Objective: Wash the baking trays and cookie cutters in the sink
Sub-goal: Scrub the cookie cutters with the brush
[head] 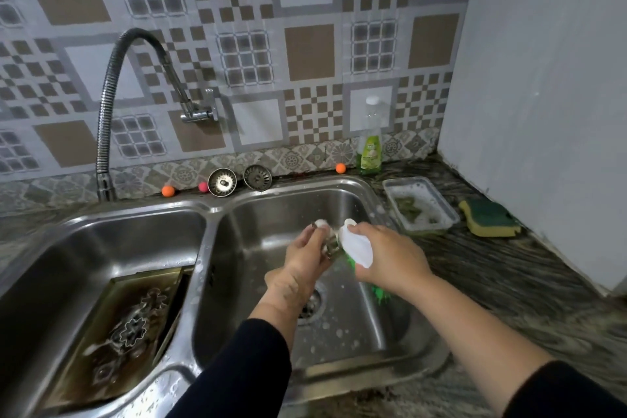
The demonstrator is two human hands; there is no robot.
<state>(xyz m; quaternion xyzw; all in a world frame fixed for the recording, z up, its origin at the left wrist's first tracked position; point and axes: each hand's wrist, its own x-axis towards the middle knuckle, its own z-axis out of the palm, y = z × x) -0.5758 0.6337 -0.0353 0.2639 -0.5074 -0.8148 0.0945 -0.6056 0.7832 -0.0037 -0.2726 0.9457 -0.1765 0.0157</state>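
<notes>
A: The left hand (307, 256) is pinching a small metal cookie cutter (330, 244) over the right basin (353, 200); the right hand (390, 260) is gripping a foamy scrubber (356, 248) against it.

B: So she's scrubbing. A rinse is likely coming next, needing the faucet (108, 119) swung over.

A: More cutters are soaking on a baking tray (84, 366) in the left basin. Marbled counter (509, 282) and patterned tiles are surrounding it.

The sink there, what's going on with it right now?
A person is washing up over the right sink basin. Their left hand holds a small metal cookie cutter, while the right hand scrubs it with a foamy green scrubber. In the left basin a baking tray and more cutters sit in brownish water. The tap shows no water running.
</notes>
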